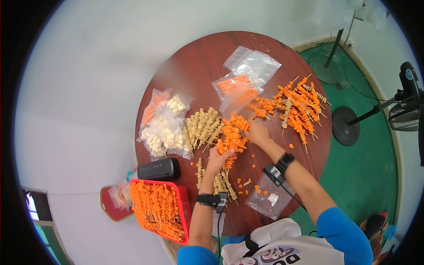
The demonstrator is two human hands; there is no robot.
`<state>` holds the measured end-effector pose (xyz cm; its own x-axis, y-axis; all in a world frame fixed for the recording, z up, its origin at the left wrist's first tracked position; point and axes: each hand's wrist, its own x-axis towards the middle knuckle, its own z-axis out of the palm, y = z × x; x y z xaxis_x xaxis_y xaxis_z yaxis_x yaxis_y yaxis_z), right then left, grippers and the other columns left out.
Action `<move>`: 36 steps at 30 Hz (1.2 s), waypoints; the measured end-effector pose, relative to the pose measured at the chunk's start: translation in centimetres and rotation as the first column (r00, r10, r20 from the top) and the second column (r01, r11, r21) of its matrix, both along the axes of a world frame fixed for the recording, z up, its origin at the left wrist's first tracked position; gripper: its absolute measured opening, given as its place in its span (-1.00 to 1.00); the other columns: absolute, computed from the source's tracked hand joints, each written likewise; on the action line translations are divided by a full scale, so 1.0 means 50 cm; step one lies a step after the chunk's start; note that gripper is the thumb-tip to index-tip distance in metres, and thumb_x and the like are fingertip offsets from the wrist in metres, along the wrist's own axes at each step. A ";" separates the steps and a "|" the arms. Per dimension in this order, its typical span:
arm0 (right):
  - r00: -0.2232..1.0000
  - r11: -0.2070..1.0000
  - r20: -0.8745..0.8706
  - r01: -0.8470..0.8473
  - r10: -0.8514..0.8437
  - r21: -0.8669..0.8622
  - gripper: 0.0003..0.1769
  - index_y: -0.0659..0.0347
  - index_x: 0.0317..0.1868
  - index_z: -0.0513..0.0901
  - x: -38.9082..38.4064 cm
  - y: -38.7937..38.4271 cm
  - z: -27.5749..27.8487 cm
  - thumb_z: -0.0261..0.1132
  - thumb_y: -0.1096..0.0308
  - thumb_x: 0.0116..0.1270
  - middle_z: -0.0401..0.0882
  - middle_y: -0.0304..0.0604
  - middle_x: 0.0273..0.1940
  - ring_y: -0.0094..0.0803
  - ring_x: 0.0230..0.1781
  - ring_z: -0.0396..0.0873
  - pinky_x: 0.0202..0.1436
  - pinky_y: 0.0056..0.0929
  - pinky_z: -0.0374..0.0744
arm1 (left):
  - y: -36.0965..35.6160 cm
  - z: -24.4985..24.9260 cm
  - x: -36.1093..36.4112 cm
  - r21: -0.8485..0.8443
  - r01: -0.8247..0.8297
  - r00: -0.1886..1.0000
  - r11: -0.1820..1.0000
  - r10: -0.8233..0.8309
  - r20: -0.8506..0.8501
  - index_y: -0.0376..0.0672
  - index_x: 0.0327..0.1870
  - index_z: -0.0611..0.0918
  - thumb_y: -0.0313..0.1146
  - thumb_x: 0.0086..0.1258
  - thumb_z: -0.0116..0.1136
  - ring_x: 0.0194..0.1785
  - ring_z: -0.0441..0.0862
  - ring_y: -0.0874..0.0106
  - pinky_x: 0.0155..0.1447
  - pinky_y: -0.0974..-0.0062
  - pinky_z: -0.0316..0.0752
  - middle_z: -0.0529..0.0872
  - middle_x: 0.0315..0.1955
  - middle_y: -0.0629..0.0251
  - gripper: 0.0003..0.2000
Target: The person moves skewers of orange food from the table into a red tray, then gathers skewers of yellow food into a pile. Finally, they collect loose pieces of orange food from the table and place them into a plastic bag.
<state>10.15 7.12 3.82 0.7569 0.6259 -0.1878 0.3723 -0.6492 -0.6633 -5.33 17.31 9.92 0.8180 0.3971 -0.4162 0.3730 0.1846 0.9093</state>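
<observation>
My left hand (216, 160) is closed around the lower part of a bunch of orange skewers (232, 138), its thumb lying across them. My right hand (257, 132) is closed at the bunch's upper right, by a short orange skewer; its fingertips are partly hidden. Beside the bunch on the left lies a pile of beige skewers (204, 125). More beige skewers (224, 184) rest below my left hand. A large heap of orange skewers (301, 106), with a few beige ones among them, spreads over the table's right side.
A round brown table (201, 57) carries bags of white pieces (164, 138), a bag of orange skewers (238, 88), a black speaker (159, 168) and a flat plastic bag (270, 201) with scraps. A red basket (184, 212) of orange skewers stands lower left. A fan (404, 117) stands right.
</observation>
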 end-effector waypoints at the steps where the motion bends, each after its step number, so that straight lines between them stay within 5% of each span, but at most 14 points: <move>1: 1.000 1.000 -0.001 -0.014 0.014 0.003 -0.60 0.30 -0.14 0.40 -0.001 0.022 -0.038 0.21 0.28 0.01 0.53 0.10 -0.38 0.00 -0.29 0.51 -0.22 -0.14 0.47 | -0.008 0.003 -0.013 -0.040 -0.036 0.999 0.999 0.037 0.031 -0.30 -0.19 0.46 -0.42 0.15 0.16 -0.46 0.57 0.47 -0.35 0.57 0.51 0.61 -0.35 0.17 -0.75; 3: 0.908 0.991 0.399 -0.128 0.129 -0.030 -0.69 0.27 -0.22 0.41 -0.004 0.047 -0.081 0.22 0.33 0.02 0.53 0.08 -0.36 -0.04 -0.28 0.52 -0.18 -0.18 0.47 | -0.020 0.011 -0.036 -0.092 -0.092 0.994 0.991 0.097 0.055 -0.30 -0.17 0.46 -0.44 0.16 0.14 -0.41 0.58 0.45 -0.33 0.56 0.51 0.61 -0.31 0.17 -0.76; 7: 0.959 0.952 0.136 -0.218 0.251 -0.215 -0.72 0.25 -0.26 0.36 0.002 0.046 -0.067 0.20 0.42 0.00 0.55 0.01 -0.36 -0.05 -0.30 0.52 -0.12 -0.21 0.43 | -0.025 0.018 -0.085 -0.240 -0.182 0.974 0.954 0.208 0.088 -0.26 -0.18 0.48 -0.45 0.16 0.13 -0.29 0.57 0.44 -0.25 0.52 0.50 0.59 -0.28 0.20 -0.78; 9: 0.941 0.948 0.200 -0.229 0.273 -0.220 -0.70 0.25 -0.25 0.34 -0.005 0.024 -0.055 0.20 0.44 -0.02 0.55 0.00 -0.34 -0.06 -0.30 0.52 -0.15 -0.21 0.44 | -0.026 0.027 -0.111 -0.263 -0.180 0.971 0.948 0.214 0.104 -0.25 -0.18 0.48 -0.46 0.17 0.12 -0.28 0.57 0.42 -0.22 0.48 0.49 0.59 -0.29 0.22 -0.79; 11: 0.978 0.995 0.187 -0.075 0.087 -0.071 -0.62 0.26 -0.17 0.34 -0.036 -0.017 0.010 0.22 0.46 -0.05 0.54 0.08 -0.33 -0.04 -0.27 0.52 -0.20 -0.19 0.45 | -0.031 0.024 -0.141 -0.297 -0.238 0.953 0.925 0.281 0.110 -0.27 -0.13 0.44 -0.47 0.16 0.14 -0.30 0.58 0.42 -0.21 0.51 0.51 0.59 -0.29 0.22 -0.73; 13: 0.993 0.958 0.074 0.067 -0.091 0.280 -0.56 0.27 -0.11 0.37 -0.098 -0.059 0.030 0.27 0.44 -0.05 0.55 0.00 -0.37 -0.18 -0.34 0.55 -0.29 -0.29 0.47 | -0.045 0.027 -0.163 -0.280 -0.315 0.911 0.907 0.371 0.178 -0.24 -0.11 0.43 -0.47 0.16 0.14 -0.30 0.58 0.42 -0.22 0.51 0.51 0.59 -0.29 0.23 -0.73; 14: 0.971 0.902 -0.232 0.148 -0.056 0.405 -0.58 0.27 -0.11 0.40 -0.130 -0.074 0.042 0.29 0.42 -0.03 0.54 -0.08 -0.37 -0.28 -0.35 0.54 -0.31 -0.37 0.48 | -0.056 0.028 -0.172 -0.276 -0.332 0.893 0.902 0.395 0.217 -0.23 -0.14 0.45 -0.46 0.17 0.14 -0.29 0.58 0.44 -0.23 0.53 0.51 0.59 -0.30 0.24 -0.75; 15: 0.859 0.836 -0.511 0.263 0.024 0.482 -0.60 0.28 -0.11 0.43 -0.159 -0.091 0.057 0.30 0.40 0.00 0.54 -0.16 -0.37 -0.39 -0.37 0.53 -0.34 -0.44 0.48 | -0.070 0.034 -0.179 -0.279 -0.348 0.884 0.895 0.412 0.222 -0.23 -0.14 0.45 -0.46 0.17 0.14 -0.29 0.58 0.44 -0.23 0.53 0.51 0.59 -0.30 0.24 -0.75; 18: 0.515 0.759 -0.825 0.433 0.234 0.486 -0.69 0.29 -0.17 0.47 -0.253 -0.107 0.138 0.30 0.43 0.06 0.51 -0.25 -0.30 -0.52 -0.36 0.50 -0.32 -0.55 0.50 | -0.103 0.059 -0.207 -0.108 -0.316 0.938 0.943 0.327 0.117 -0.26 -0.17 0.48 -0.43 0.15 0.17 -0.32 0.55 0.55 -0.26 0.59 0.48 0.60 -0.34 0.29 -0.76; 20: 0.341 0.779 -0.873 0.413 0.348 0.472 -0.70 0.30 -0.16 0.47 -0.313 -0.092 0.175 0.28 0.46 0.07 0.51 -0.22 -0.28 -0.50 -0.34 0.51 -0.30 -0.53 0.52 | -0.122 0.074 -0.240 0.042 -0.319 0.941 0.947 0.312 0.129 -0.28 -0.17 0.48 -0.43 0.14 0.18 -0.34 0.52 0.61 -0.27 0.64 0.47 0.59 -0.36 0.34 -0.74; 22: 0.375 0.692 -0.846 0.491 0.380 0.529 -0.69 0.32 -0.15 0.45 -0.369 -0.079 0.205 0.27 0.50 0.06 0.52 -0.20 -0.27 -0.49 -0.32 0.52 -0.26 -0.51 0.53 | -0.137 0.072 -0.286 0.088 -0.333 0.931 0.939 0.313 0.186 -0.30 -0.15 0.47 -0.44 0.15 0.16 -0.35 0.50 0.64 -0.28 0.67 0.45 0.57 -0.36 0.38 -0.74; 25: 0.322 0.755 -0.874 0.446 0.365 0.480 -0.68 0.33 -0.14 0.44 -0.420 -0.063 0.216 0.26 0.52 0.06 0.52 -0.19 -0.26 -0.46 -0.29 0.52 -0.24 -0.50 0.53 | -0.132 0.090 -0.359 0.038 -0.349 0.904 0.936 0.326 0.276 -0.31 -0.13 0.46 -0.45 0.16 0.14 -0.34 0.48 0.65 -0.27 0.65 0.44 0.57 -0.35 0.37 -0.74; 31: 0.175 0.829 -0.942 0.449 0.285 0.334 -0.72 0.34 -0.18 0.44 -0.567 0.007 0.231 0.22 0.56 0.05 0.52 -0.17 -0.29 -0.42 -0.33 0.53 -0.28 -0.48 0.54 | -0.063 0.118 -0.528 0.327 -0.189 0.966 0.926 0.116 0.232 -0.33 -0.11 0.45 -0.37 0.21 0.11 -0.40 0.47 0.65 -0.34 0.67 0.42 0.57 -0.39 0.35 -0.71; 36: 0.201 0.823 -0.943 0.462 0.266 0.331 -0.74 0.32 -0.20 0.46 -0.709 0.088 0.261 0.21 0.57 0.03 0.52 -0.17 -0.34 -0.41 -0.36 0.53 -0.31 -0.46 0.54 | 0.005 0.180 -0.678 -0.132 -0.216 0.970 0.967 0.228 0.083 -0.29 -0.13 0.46 -0.20 0.31 -0.03 -0.58 0.46 0.61 -0.54 0.69 0.39 0.56 -0.46 0.36 -0.69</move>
